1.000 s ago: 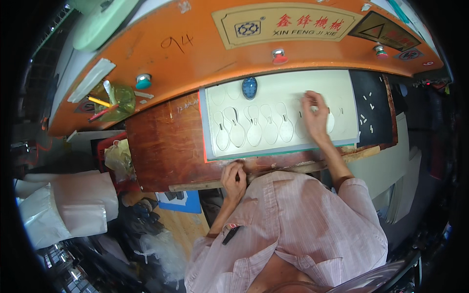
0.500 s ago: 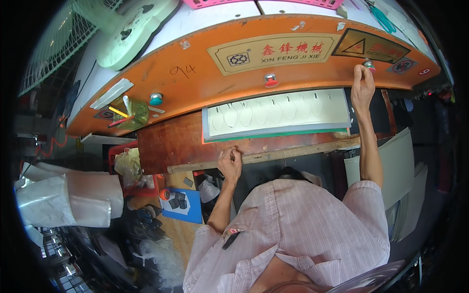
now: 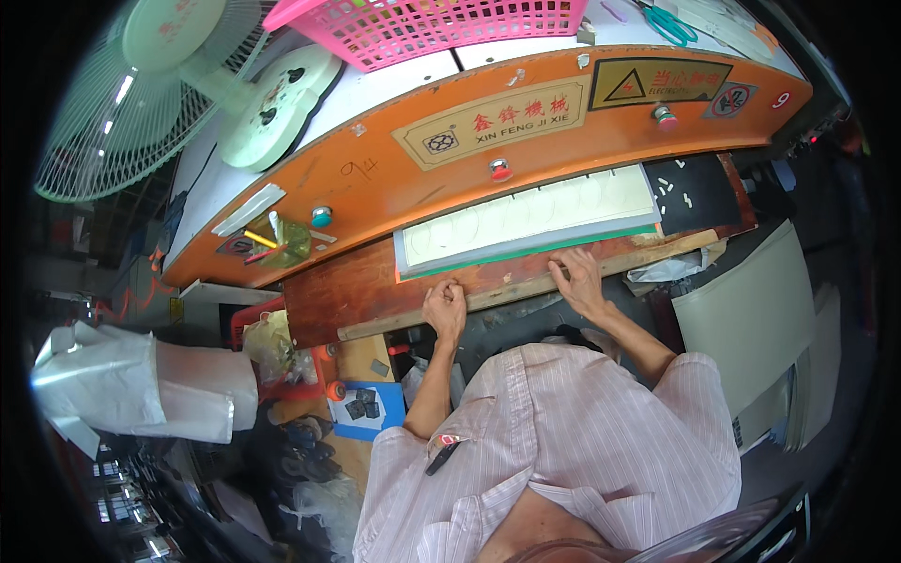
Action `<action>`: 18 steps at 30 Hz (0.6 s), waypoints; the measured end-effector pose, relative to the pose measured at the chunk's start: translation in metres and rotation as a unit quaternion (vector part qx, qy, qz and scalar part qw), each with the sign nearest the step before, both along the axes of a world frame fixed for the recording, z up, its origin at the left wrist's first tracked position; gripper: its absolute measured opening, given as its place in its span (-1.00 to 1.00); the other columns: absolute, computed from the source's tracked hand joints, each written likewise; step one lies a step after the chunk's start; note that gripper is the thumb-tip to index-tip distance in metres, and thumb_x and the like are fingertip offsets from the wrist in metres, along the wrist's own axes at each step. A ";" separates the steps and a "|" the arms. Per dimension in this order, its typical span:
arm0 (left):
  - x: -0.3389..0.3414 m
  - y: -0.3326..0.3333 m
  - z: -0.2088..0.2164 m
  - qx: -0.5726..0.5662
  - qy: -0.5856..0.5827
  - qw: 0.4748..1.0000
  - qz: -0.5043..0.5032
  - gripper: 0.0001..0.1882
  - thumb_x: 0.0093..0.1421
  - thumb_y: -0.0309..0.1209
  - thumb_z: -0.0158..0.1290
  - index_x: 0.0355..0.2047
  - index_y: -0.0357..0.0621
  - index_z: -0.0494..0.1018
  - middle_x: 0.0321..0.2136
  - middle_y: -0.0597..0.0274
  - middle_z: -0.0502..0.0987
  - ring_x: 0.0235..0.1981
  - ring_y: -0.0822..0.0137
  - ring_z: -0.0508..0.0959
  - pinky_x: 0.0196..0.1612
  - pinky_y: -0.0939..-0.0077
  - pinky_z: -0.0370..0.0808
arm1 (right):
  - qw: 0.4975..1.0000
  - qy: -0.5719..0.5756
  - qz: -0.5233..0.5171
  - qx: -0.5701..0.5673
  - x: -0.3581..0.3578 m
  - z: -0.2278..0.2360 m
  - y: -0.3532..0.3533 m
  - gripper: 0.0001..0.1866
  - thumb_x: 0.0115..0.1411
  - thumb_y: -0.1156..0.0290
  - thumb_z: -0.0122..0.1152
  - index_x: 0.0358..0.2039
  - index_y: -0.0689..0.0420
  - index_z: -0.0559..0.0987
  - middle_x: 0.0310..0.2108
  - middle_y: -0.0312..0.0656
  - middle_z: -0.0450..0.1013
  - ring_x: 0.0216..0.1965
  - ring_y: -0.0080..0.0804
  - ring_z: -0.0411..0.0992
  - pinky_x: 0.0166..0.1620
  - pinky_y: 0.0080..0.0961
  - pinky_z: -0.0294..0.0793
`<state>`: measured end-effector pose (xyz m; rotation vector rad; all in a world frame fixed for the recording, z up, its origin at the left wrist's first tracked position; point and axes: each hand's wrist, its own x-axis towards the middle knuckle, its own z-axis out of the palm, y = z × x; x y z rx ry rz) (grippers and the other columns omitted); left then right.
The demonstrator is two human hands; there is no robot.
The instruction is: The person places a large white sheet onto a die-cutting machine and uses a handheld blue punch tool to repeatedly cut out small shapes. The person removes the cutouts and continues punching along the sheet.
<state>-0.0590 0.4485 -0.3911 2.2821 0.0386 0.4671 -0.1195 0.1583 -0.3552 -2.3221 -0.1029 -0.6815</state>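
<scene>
A cream sheet (image 3: 526, 218) marked with a row of oval outlines lies on a grey board (image 3: 413, 265) with a green layer under its front edge. This stack sits on a reddish-brown wooden table (image 3: 338, 300) edged by a pale wooden bar (image 3: 507, 293). My left hand (image 3: 445, 308) rests on the bar near the stack's left front corner, fingers curled in, nothing visible in them. My right hand (image 3: 580, 281) lies over the bar in front of the sheet's right half, fingers apart and holding nothing. Its fingertips are close to the green edge.
Behind the sheet runs an orange machine front (image 3: 375, 202) with a red button (image 3: 499, 170), another red button (image 3: 665, 116) and a green button (image 3: 321, 217). A black pad (image 3: 694, 197) with pale scraps lies right. A fan (image 3: 267, 113) and pink basket (image 3: 441, 28) stand above.
My right hand has left the red button at the right and come down to the wooden bar. My left hand stays at the bar. The view has shifted, showing more of the fan and basket.
</scene>
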 end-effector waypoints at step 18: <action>-0.063 0.026 0.019 -0.045 0.041 0.997 -0.048 -0.74 0.29 -0.44 0.15 -0.06 -0.30 0.63 -0.22 -0.03 0.65 -0.11 -0.03 0.60 0.03 0.12 0.49 | 0.999 0.031 -0.027 0.034 -0.019 -0.008 0.038 -0.86 0.24 0.43 0.34 -0.28 0.25 0.69 -0.43 -0.09 0.60 -0.33 -0.09 0.52 -0.15 -0.20 0.44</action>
